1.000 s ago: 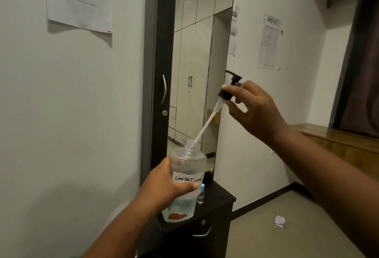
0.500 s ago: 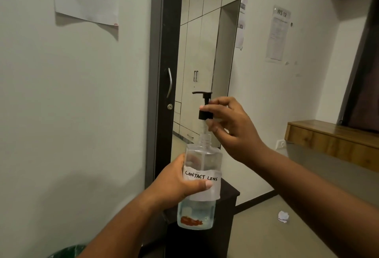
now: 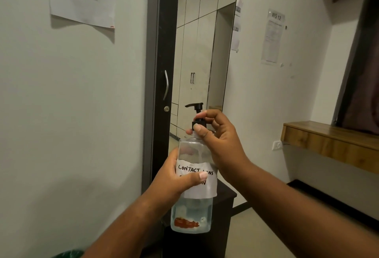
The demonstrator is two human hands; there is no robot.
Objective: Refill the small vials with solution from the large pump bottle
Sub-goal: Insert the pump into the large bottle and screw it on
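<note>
I hold a large clear pump bottle (image 3: pixel 192 212) upright in front of me, with a white label reading "CONTACT LENS" and a little liquid at the bottom. My left hand (image 3: pixel 174 177) wraps around its body, thumb across the label. My right hand (image 3: pixel 217 141) pinches the black pump head (image 3: pixel 197 114) at its collar, which sits on the bottle's neck; the nozzle points left. No small vial is in sight; the bottle and my hands cover the cabinet top.
A dark low cabinet (image 3: pixel 223 196) stands under a tall mirror (image 3: pixel 203 52) with a black frame. A wooden shelf (image 3: pixel 332 141) juts from the right wall. Papers hang on both walls. A green bin edge (image 3: pixel 67 253) shows at the bottom left.
The pump, lifted out with its tube tilted a second ago, has gone back down into the bottle; its collar now sits at the neck. A small vial on the cabinet is no longer visible.
</note>
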